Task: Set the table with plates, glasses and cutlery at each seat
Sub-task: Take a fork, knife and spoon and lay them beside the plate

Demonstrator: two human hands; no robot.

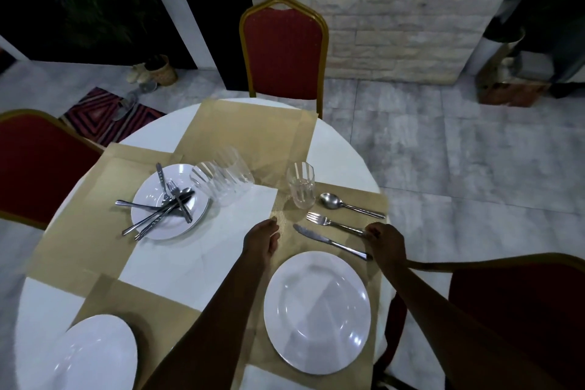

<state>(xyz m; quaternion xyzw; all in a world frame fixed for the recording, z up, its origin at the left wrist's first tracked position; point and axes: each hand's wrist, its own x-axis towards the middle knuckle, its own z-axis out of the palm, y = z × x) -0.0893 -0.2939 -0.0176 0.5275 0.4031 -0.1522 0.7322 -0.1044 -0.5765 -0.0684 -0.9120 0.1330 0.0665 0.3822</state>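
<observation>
Right hand (pixel 387 242) pinches fork (pixel 334 222) handle near table (pixel 345 149) edge; left hand (pixel 261 239) relaxed, holding nothing.

White round plates (pixel 317 312) sit on tan woven placemats (pixel 247 130) over a white desk (pixel 342 152); red-cushioned, gold-framed chairs (pixel 284 51); a red-and-black patterned rug (pixel 104 117); grey marbled floor (pixel 459 168).

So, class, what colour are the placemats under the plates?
Tan-gold placemats, seen best in the head view.
</observation>
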